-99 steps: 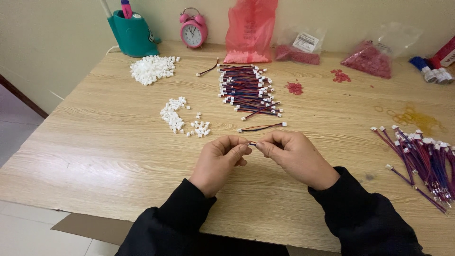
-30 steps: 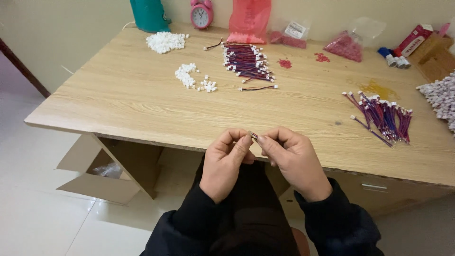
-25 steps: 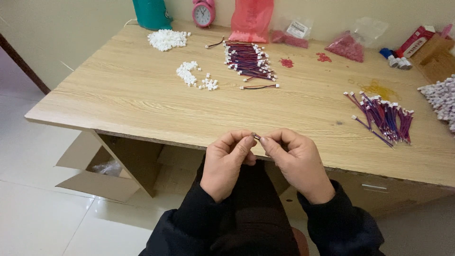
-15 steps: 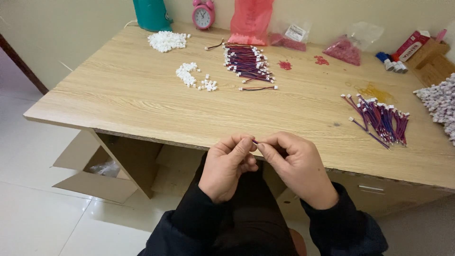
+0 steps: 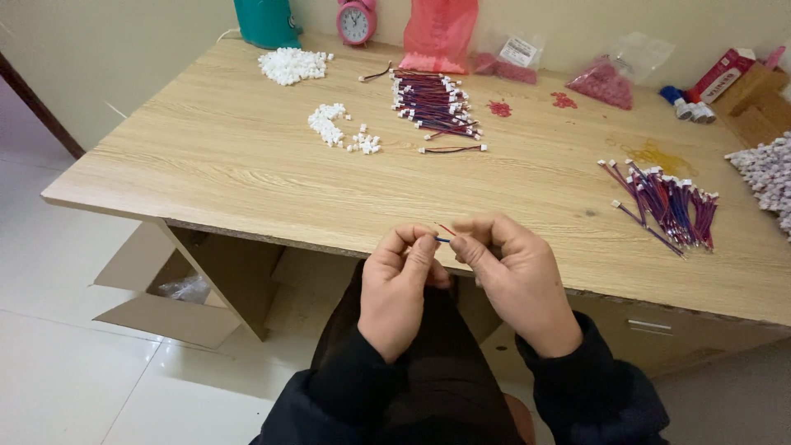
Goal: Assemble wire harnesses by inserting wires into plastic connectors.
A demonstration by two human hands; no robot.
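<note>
Hands barely shifted since before: left hand (image 5: 401, 290) and right hand (image 5: 512, 276) both pinch one red-and-blue wire lead (image 5: 445, 235) over the wooden table (image 5: 247, 177) front edge; two wire bundles, two white connector piles, bare wood between

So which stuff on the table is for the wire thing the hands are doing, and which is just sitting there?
Part of the work:
- left hand and right hand, pinching a thin red and blue wire
- wire bundles and
- small white connectors, bigger heap

Just lying about:
- pink alarm clock
- teal container
- cardboard box under the table
</note>
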